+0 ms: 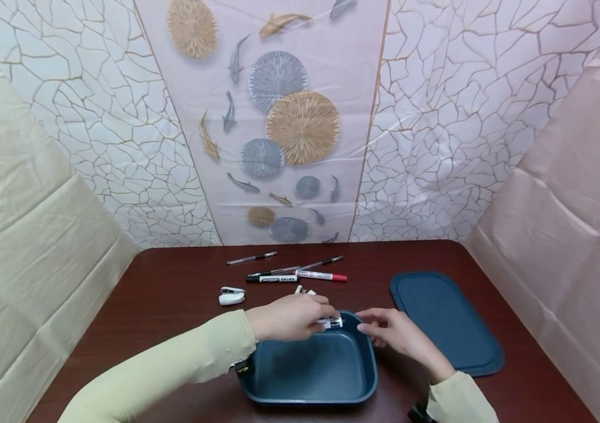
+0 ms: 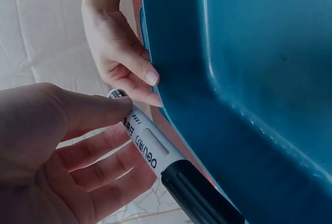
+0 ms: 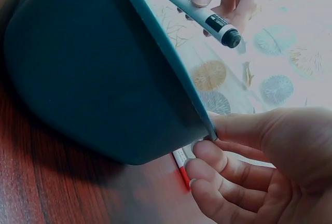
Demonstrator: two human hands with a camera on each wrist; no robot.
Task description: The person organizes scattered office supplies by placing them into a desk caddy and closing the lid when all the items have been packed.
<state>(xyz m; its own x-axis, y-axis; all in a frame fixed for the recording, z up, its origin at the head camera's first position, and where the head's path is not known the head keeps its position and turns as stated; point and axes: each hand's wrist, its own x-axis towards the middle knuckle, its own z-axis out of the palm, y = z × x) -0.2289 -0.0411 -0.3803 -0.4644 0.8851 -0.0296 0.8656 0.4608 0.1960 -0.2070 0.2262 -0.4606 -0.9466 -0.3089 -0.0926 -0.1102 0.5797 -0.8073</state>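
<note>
My left hand (image 1: 296, 318) pinches a white marker with a black cap (image 2: 155, 146) between thumb and fingers, over the back rim of a dark blue plastic box (image 1: 310, 370). In the left wrist view the marker lies slantwise beside the box wall, its cap pointing away from the thumb. At the box's back right corner, my right hand (image 1: 392, 335) grips the rim, thumb on top and fingertips curled beneath, as the right wrist view shows. Inside, the box's floor is bare where it shows.
A blue lid (image 1: 445, 323) lies flat on the right. Behind the box are a black marker (image 1: 273, 279), a red-capped marker (image 1: 321, 275), and several pens (image 1: 251, 258). A white stapler (image 1: 232, 296) stands at left; a small white object (image 1: 305, 291) is partly hidden behind my left hand.
</note>
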